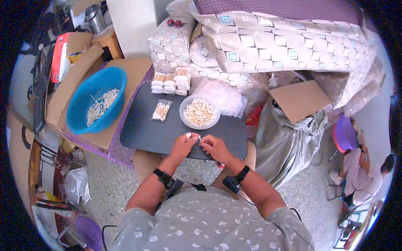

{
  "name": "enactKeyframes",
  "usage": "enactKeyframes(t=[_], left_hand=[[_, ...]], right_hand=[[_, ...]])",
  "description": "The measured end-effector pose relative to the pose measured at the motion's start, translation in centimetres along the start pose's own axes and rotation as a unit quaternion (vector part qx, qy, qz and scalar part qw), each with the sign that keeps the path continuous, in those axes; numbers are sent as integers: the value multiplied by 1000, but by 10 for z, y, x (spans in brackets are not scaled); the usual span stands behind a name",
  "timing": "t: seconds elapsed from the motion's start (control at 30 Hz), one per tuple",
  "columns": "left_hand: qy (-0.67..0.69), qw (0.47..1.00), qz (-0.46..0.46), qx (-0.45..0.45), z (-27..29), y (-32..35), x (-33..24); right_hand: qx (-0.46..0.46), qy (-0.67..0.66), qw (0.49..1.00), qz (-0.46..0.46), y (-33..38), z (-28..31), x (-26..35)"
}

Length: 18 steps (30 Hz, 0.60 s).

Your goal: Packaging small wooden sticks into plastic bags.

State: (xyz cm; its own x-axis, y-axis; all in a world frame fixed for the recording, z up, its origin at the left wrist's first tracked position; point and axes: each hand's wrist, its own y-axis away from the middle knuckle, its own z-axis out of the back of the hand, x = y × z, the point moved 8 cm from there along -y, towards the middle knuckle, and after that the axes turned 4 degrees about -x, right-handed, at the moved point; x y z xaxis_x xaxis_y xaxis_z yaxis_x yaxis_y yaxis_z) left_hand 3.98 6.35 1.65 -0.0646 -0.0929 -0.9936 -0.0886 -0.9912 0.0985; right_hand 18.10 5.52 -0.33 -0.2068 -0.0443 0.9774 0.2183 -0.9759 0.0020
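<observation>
several packs of cotton swabs point(171, 82) stand stacked behind and left of the white bowl point(200, 127), with a single pack point(161, 110) just left of it, seemingly done. many loose swabs point(199, 111) inside the bowl look left to handle. in front of it, the left hand point(183, 145) grasps a few swabs point(188, 135); the right hand point(214, 147) seems to pinch another swab point(199, 137).

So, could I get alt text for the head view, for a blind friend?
A person's left hand and right hand hold cotton swabs over a dark table, near a whitish bowl of swabs. Swab packs sit left of it; a blue basin farther left holds more.
</observation>
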Motion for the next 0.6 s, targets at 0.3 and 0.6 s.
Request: enactKeyframes(t=[0.3, 0.6], left_hand=[[-23, 999, -14, 20, 0, 2, 9], [35, 997, 51, 34, 0, 3, 21]], right_hand=[[-32, 50, 995, 80, -2, -3, 18], [-21, 171, 974, 144, 3, -10, 28]])
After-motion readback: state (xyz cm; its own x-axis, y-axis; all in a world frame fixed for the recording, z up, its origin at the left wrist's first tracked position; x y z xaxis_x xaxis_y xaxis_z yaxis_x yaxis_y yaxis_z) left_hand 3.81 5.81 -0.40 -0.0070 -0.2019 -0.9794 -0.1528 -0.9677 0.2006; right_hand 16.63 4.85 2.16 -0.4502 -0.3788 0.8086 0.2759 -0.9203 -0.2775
